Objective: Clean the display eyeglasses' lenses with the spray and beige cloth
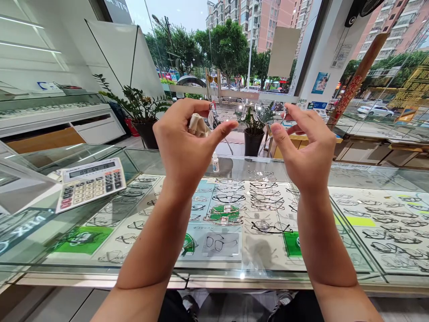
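Note:
A pair of thin-rimmed eyeglasses [257, 111] is held up at eye level between my hands, with the window behind it. My left hand [182, 143] grips one side of the frame near the hinge, its thumb stretched out toward the lens. Tucked in that same palm is a crumpled beige cloth [198, 126]. On the other side, my right hand [310, 143] pinches the frame's end between fingers and thumb. The clear lenses are hard to tell from the background. Below both forearms lies a glass display case [261, 275].
Several rows of eyeglass frames [229, 197] lie inside the case under the glass. A calculator [92, 181] rests on the left, and a small white bottle [215, 162] stands at the far edge. Potted plants [254, 141] stand beyond, before the window.

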`<state>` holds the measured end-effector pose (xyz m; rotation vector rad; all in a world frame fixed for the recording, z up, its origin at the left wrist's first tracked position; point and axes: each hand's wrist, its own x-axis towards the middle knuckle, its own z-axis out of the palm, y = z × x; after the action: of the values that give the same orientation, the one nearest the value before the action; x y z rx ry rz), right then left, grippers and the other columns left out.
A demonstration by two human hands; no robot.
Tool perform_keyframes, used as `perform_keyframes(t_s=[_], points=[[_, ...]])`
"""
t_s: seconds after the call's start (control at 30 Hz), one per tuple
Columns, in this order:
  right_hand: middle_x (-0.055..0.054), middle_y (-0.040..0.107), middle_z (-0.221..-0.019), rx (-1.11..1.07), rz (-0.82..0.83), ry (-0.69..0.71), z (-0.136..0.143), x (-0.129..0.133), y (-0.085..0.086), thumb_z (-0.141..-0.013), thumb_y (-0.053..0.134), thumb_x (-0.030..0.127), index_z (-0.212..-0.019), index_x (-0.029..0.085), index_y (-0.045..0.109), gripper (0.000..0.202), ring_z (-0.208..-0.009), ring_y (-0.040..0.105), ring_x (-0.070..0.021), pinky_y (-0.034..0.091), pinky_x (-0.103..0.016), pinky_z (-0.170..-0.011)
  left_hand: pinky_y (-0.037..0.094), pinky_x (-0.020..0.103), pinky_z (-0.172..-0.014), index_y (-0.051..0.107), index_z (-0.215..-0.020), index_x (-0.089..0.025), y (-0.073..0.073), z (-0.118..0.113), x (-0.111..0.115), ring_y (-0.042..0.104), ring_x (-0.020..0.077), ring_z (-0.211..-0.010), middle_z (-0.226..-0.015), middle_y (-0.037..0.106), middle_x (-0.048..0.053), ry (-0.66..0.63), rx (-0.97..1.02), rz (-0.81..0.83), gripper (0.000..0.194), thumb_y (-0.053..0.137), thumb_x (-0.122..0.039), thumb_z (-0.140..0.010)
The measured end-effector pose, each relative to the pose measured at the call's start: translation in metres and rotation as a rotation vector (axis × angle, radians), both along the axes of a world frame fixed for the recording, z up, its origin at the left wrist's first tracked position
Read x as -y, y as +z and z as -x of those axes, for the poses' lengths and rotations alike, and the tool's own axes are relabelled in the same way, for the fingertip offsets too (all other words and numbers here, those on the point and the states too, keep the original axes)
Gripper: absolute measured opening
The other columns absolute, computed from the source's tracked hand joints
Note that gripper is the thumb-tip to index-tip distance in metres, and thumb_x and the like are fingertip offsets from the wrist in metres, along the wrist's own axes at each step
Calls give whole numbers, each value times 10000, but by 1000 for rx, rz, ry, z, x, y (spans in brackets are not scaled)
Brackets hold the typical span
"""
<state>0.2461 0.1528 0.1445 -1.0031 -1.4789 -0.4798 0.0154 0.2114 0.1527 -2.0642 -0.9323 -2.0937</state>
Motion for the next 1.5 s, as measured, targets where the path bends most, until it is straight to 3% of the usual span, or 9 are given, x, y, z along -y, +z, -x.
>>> perform_keyframes(t_s=[0.13,0.77,1.37,1.5], points=[[-96,785,-1239,11,-13,3,0,-2,0,-1021,671,550,-1384,318,752,438,-901,744,-268,634,-556,-932,544,523,-877,747,-1005,-308,0,0,-1,692,348,-1018,-1047,789,36,13,3,-19,613,829,-859,-749],[-99,788,-1241,25,7,14,0,-8,-5,-1045,639,527,-1397,320,732,419,-909,747,-251,639,-492,-869,565,535,-889,709,-972,-333,0,-2,1,693,349,-1030,-1005,764,35,70,8,-63,550,855,-819,-760],[-102,795,-1272,12,52,19,1,-13,-8,-1043,604,554,-1421,318,718,460,-884,753,-241,649,-483,-842,493,550,-958,715,-1080,-322,-2,0,-4,649,389,-1179,-1073,740,53,44,-27,-96,553,804,-805,-825],[-105,786,-1270,18,39,16,2,-12,-7,-1049,604,542,-1430,316,709,456,-899,752,-247,646,-492,-861,534,545,-932,717,-1036,-327,-1,-2,-4,683,366,-1094,-1046,756,41,74,-12,-102,577,826,-833,-781]])
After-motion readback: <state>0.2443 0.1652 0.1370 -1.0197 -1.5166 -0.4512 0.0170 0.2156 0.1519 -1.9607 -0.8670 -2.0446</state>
